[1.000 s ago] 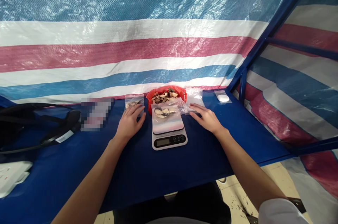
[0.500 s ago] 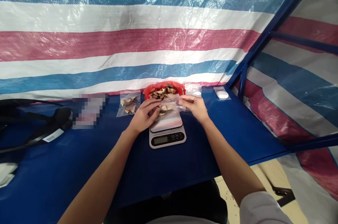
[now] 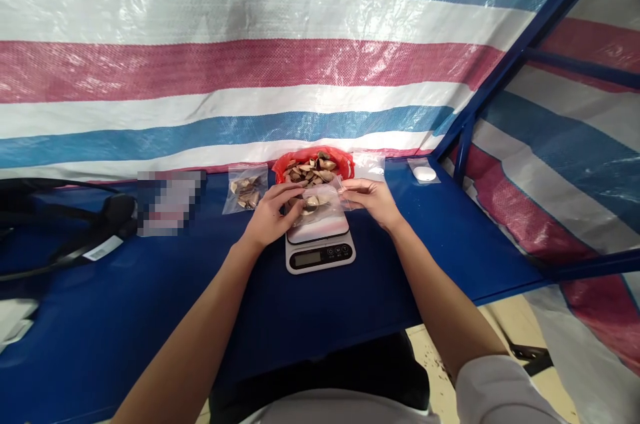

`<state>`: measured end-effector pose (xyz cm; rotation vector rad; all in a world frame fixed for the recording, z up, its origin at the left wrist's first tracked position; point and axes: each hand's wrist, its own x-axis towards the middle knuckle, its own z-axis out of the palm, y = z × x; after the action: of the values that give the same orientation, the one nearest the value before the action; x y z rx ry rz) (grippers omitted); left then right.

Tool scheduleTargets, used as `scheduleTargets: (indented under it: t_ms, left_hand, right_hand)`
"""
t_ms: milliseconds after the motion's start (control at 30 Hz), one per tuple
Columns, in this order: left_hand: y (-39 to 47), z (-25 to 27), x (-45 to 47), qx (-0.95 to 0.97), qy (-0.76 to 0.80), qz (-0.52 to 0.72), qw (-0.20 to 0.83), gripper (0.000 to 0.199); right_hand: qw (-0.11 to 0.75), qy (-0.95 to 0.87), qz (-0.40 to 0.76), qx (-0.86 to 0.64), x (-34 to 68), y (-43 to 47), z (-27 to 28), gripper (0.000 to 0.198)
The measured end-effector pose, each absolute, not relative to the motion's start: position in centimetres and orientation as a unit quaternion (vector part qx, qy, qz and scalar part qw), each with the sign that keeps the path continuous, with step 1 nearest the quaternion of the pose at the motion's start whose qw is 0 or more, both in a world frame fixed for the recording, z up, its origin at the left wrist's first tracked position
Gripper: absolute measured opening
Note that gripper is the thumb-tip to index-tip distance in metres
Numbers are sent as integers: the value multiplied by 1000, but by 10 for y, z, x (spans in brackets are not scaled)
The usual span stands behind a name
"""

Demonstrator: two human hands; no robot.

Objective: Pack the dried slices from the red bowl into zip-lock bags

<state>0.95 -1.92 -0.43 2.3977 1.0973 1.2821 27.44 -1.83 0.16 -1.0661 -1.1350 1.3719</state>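
Note:
A clear zip bag (image 3: 325, 197) with a few brown-and-cream shell-like pieces (image 3: 311, 204) inside lies over the plate of a white digital kitchen scale (image 3: 320, 252). On its left side my left hand (image 3: 274, 212) is closed around the bag, with the thumb near the pieces. Pinched at its right end, the bag's edge is in the fingers of my right hand (image 3: 373, 201). Just behind stands an open red bag (image 3: 350, 164) heaped with similar pieces (image 3: 310, 171). The scale's display shows no readable figure.
Left of the red bag lies another filled clear bag (image 3: 247, 189). Behind my right hand is a clear bag (image 3: 370, 166); farther right, a small bag holds a white object (image 3: 424, 174). A black strap-like item (image 3: 113, 224) lies left on the blue table (image 3: 165, 304). Striped sheeting stands behind.
The view has shifted slightly. Both hands keep hold of the clear bag over the scale, with hardly any movement.

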Motion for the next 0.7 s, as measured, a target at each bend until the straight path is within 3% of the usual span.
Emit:
scheduleTargets:
  t_ms: [333,700]
  left_hand:
    - [-21,36,26,770,465,390,198,43]
    - [-12,79,40,692,392,378,474,49]
  right_hand:
    - [474,-635,471,-389,278,-17,45,30]
    - [429,-714,438,-338,264,-2,78,26]
